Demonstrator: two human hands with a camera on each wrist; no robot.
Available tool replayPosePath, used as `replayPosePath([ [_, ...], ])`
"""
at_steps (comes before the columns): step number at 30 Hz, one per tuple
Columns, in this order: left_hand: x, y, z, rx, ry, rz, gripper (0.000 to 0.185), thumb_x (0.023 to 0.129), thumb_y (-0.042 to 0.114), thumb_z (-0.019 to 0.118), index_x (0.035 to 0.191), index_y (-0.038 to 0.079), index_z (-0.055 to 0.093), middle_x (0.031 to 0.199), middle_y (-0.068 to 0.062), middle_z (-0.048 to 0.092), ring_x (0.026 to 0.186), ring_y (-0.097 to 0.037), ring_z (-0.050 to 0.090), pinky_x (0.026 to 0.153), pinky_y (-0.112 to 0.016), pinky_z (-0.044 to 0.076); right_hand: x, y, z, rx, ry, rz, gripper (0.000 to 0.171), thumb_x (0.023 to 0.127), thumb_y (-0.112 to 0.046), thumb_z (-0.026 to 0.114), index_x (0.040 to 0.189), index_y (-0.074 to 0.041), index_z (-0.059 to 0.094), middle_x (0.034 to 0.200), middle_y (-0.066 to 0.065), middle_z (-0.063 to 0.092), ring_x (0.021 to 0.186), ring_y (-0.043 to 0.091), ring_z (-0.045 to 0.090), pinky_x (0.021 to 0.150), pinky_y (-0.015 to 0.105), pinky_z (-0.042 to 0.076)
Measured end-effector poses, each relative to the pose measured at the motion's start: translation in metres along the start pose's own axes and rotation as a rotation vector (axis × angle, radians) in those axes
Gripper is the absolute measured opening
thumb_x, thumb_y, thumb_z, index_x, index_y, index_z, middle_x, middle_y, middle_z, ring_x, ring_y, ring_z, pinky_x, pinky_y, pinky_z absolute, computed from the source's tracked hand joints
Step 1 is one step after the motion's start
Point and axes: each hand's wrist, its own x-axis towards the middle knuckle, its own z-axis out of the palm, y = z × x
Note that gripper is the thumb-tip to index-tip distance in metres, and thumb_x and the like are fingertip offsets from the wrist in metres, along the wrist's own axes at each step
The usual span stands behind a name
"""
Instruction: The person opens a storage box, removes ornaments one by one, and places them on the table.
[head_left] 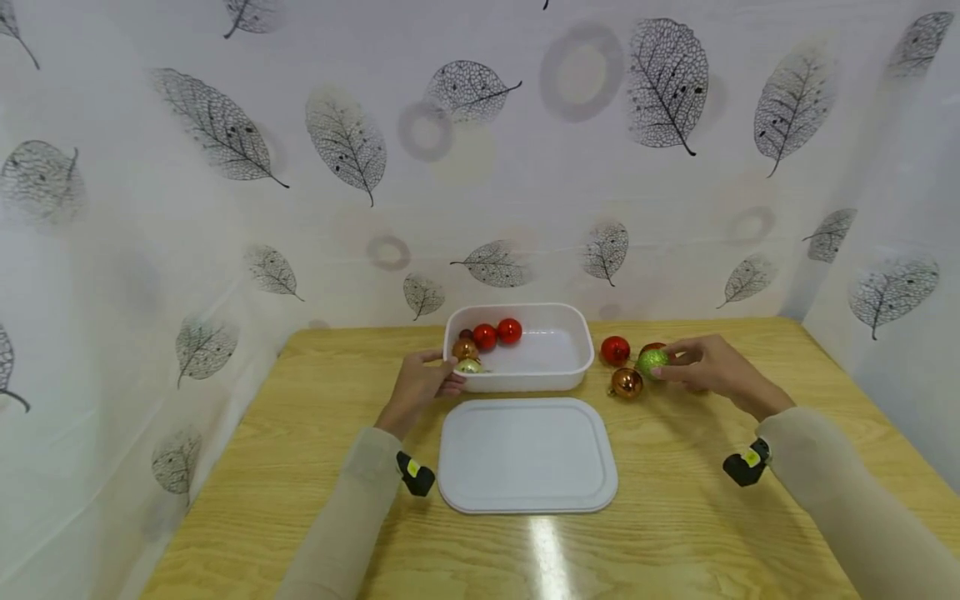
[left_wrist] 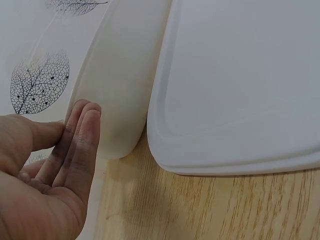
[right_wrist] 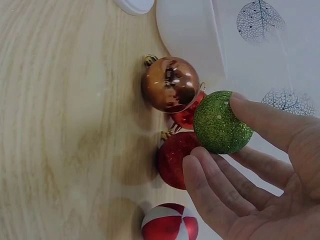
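Note:
My right hand (head_left: 666, 367) pinches a green glitter bauble (head_left: 652, 362) between thumb and fingers (right_wrist: 200, 170), just right of the white tub (head_left: 577, 367). Around it on the table lie a copper bauble (right_wrist: 169, 84), a shiny red one (head_left: 615, 350), a red glitter one (right_wrist: 174, 161) and a red-and-white one (right_wrist: 167, 226). My left hand (head_left: 444, 375) rests at the tub's left end, with straight fingers (left_wrist: 85, 135) against its wall (left_wrist: 120, 85). Inside the tub lie two red baubles (head_left: 497, 333), a copper one (head_left: 465, 348) and a pale gold one (head_left: 470, 365).
The tub's flat white lid (head_left: 527, 454) lies on the wooden table (head_left: 300, 467) in front of the tub, between my forearms. A leaf-patterned white curtain (head_left: 345, 150) closes in the table at the back and on both sides.

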Motion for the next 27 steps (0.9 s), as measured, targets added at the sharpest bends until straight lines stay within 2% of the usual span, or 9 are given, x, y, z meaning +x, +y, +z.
replayPosePath([
  [5, -0.001, 0.000, -0.001, -0.007, -0.013, 0.007, 0.039, 0.103, 0.010, 0.060, 0.138, -0.008, 0.054, 0.086, -0.018, 0.074, 0.068, -0.017, 0.072, 0.069, -0.028, 0.065, -0.003, 0.006, 0.002, 0.012, 0.000, -0.009, 0.072, 0.093, -0.036, 0.075, 0.140, 0.013, 0.049, 0.131, 0.035, 0.057, 0.099, 0.033, 0.069, 0.083, 0.043, 0.064],
  [14, -0.001, 0.000, -0.001, -0.026, -0.018, 0.008, 0.041, 0.103, 0.010, 0.060, 0.139, -0.008, 0.053, 0.084, -0.017, 0.074, 0.068, -0.017, 0.072, 0.067, -0.027, 0.065, -0.006, 0.015, 0.008, 0.043, -0.020, 0.001, 0.070, 0.092, -0.032, 0.077, 0.138, 0.014, 0.051, 0.126, 0.034, 0.061, 0.094, 0.031, 0.071, 0.081, 0.042, 0.064],
  [27, 0.003, -0.004, -0.001, -0.009, -0.006, -0.009, 0.040, 0.103, 0.012, 0.061, 0.139, -0.004, 0.055, 0.087, -0.018, 0.074, 0.068, -0.017, 0.073, 0.069, -0.028, 0.065, -0.008, 0.024, 0.017, 0.075, -0.073, 0.036, 0.071, 0.094, -0.024, 0.075, 0.140, 0.019, 0.043, 0.122, 0.033, 0.063, 0.091, 0.030, 0.072, 0.078, 0.040, 0.064],
])
